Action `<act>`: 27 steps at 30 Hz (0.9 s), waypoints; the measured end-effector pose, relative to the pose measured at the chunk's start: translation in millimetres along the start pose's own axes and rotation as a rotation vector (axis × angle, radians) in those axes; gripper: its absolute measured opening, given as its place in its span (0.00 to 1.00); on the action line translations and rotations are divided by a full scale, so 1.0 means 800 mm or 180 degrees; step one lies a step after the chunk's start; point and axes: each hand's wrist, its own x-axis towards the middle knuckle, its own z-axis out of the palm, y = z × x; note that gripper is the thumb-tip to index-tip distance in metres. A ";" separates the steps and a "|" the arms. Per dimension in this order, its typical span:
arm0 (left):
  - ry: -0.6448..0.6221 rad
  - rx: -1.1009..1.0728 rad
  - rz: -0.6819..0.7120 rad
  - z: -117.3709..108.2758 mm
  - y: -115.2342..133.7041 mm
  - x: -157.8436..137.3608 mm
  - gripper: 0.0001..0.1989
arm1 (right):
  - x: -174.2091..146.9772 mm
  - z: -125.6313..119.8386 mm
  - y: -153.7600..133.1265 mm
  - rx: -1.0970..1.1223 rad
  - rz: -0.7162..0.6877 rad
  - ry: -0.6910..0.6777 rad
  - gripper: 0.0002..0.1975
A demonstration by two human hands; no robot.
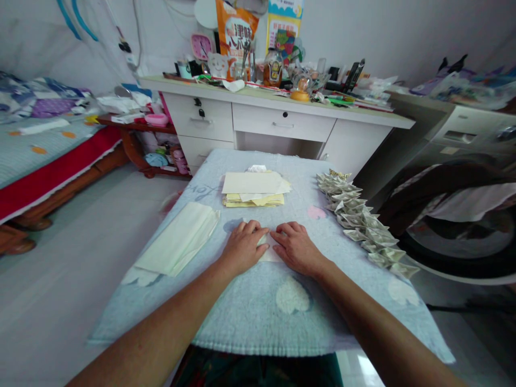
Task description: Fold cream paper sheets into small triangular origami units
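A small pale sheet of paper (271, 256) lies flat on the cloth-covered table, largely hidden under my fingers. My left hand (246, 245) grips its left side, thumb and fingertips bent together over a folded part. On the other side my right hand (296, 247) has its fingers curled and pressed onto the paper, a short gap from the left fingertips. Just beyond the hands sits a stack of cream and yellow paper sheets (255, 184). Left of my left hand lies a pile of long pale-green paper sheets (179, 236). Folded paper pieces with pointed tips (358, 220) stand in rows along the right side.
A blue patterned cloth (242, 322) covers the table. Behind it, a white desk (278, 115) carries jars, an orange bag (236, 35) and clutter. A bed (48, 140) stands at the left. At the right is a front-loading washing machine (463, 134) with laundry at its door.
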 end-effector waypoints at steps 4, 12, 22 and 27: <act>0.0006 -0.0006 -0.0028 -0.001 0.002 -0.001 0.20 | -0.023 -0.019 0.010 -0.0048 -0.0206 -0.0142 0.16; 0.0091 -0.0169 0.0036 0.002 -0.002 -0.001 0.20 | -0.029 -0.036 0.009 0.0383 -0.0183 -0.0138 0.10; -0.0137 -0.0804 0.0363 -0.016 -0.010 -0.005 0.11 | -0.010 -0.005 0.000 0.0660 -0.0239 -0.0143 0.21; -0.0527 -0.1026 0.0466 -0.030 -0.016 -0.011 0.22 | -0.012 -0.001 0.003 0.0760 -0.0222 -0.0058 0.19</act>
